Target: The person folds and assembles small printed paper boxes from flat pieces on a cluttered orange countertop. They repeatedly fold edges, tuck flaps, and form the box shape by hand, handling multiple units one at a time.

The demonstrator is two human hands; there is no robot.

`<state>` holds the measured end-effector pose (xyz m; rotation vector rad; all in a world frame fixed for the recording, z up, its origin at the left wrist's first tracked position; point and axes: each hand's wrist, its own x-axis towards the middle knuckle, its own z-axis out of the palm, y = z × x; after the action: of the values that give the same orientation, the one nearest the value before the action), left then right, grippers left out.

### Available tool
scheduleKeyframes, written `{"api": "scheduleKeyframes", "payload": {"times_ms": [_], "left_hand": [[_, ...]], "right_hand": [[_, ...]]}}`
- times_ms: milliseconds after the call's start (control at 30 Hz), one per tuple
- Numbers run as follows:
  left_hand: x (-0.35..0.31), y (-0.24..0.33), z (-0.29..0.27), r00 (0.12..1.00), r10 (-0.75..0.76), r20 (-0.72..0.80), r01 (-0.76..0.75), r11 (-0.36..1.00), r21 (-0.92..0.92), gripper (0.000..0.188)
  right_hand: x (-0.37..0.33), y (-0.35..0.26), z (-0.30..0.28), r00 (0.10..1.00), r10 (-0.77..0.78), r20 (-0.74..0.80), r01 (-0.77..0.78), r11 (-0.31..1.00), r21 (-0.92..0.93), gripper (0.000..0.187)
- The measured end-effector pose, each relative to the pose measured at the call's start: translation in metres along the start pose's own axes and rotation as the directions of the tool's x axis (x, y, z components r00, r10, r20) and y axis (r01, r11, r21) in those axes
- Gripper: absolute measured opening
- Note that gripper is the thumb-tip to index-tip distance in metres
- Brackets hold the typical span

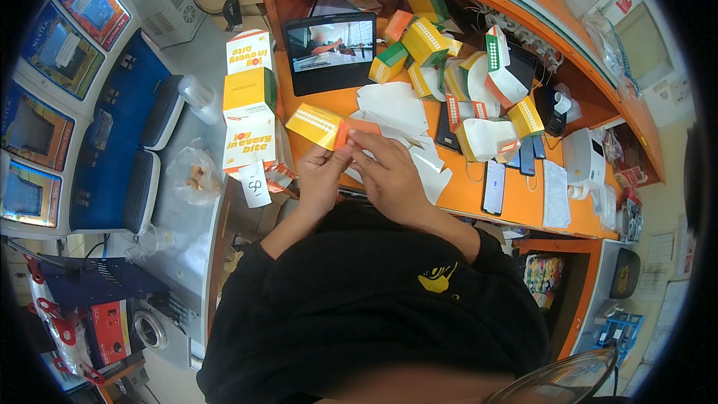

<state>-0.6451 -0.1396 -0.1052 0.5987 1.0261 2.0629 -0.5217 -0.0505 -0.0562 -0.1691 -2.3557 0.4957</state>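
Your left hand and right hand are both closed, fingers pinching the yellow carton near its orange end, above the counter, beside white sheets.

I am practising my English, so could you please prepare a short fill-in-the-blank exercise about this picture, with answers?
The left grip and right grip hold a box, yellow at its left and ____ at its right.
The screen stands to the ____ of the box pile.
The lit phone lies to the ____ of the held box.

Missing words: orange; left; right.
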Motion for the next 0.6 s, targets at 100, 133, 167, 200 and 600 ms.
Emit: {"api": "scheduleKeyframes", "payload": {"times_ms": [100, 133, 167, 200, 600], "left_hand": [[0.009, 0.003, -0.001, 0.996, 0.056, -0.073, -0.071, 0.969, -0.235, 0.029], [0.011, 0.005, -0.003, 0.993, 0.078, -0.088, -0.098, 0.965, -0.244, 0.03], [0.013, 0.006, -0.005, 0.989, 0.101, -0.104, -0.125, 0.96, -0.252, 0.031], [0.014, 0.008, -0.007, 0.985, 0.142, -0.103, -0.165, 0.948, -0.272, 0.032], [0.015, -0.01, -0.016, 0.999, 0.002, 0.053, 0.011, 0.968, -0.249, 0.037]], "right_hand": [[-0.01, 0.004, 0.004, 0.999, 0.001, 0.047, -0.012, 0.973, 0.232, 0.03], [-0.013, 0.005, 0.006, 0.984, 0.138, 0.109, -0.165, 0.937, 0.306, 0.03], [-0.015, 0.007, 0.008, 0.951, 0.259, 0.167, -0.304, 0.873, 0.38, 0.03], [-0.017, 0.009, 0.01, 0.891, 0.378, 0.251, -0.452, 0.776, 0.44, 0.03], [-0.008, 0.024, 0.007, 0.726, 0.686, 0.04, -0.26, 0.22, 0.94, 0.032]]}}
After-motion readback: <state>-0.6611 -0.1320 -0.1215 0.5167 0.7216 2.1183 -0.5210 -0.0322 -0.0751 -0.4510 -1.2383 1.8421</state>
